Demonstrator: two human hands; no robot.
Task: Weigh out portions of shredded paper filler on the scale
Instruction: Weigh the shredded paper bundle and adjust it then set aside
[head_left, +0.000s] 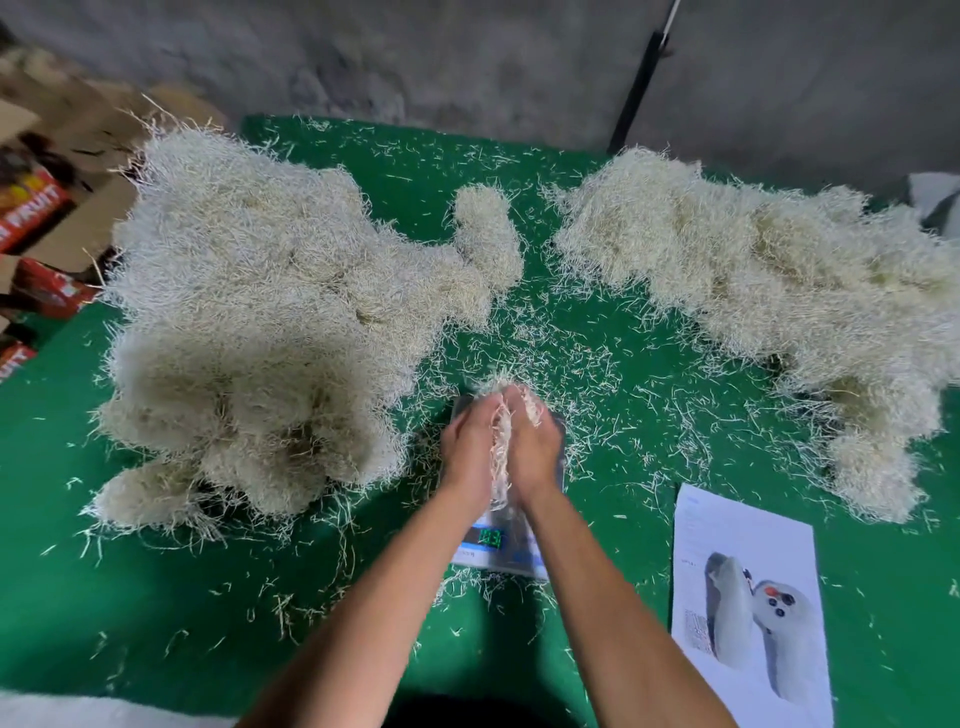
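1. Green felt covers the table (623, 649), which is set against a grey concrete wall; loose strands are scattered over most of the surface.
2. Cardboard boxes (36, 218) with red printing are noted beyond the left edge of the table.
3. A large heap of shredded paper filler (260, 322) is recorded along the left side of the table, running from the far edge toward the near left corner. It is judged to be stock not yet weighed, though which heap is stock cannot be confirmed.
4. The scale (501, 545) is placed at the centre, near the front edge. Its green display is lit, but the reading is too small to be read.
5. The left hand (467, 447) and right hand (535, 441) are held together over the scale platform, palms facing, with a small wad of filler (501, 441) clasped between them. One portion is therefore judged to be in hand, not yet released.
6. A printed sheet (748, 597) showing a product photograph is laid near the front right of the table.
7. A second heap (769, 291) is noted along the right side, near the right edge; it is taken as portions possibly completed.
8. Much material remains; the task is judged to be well short of finished.
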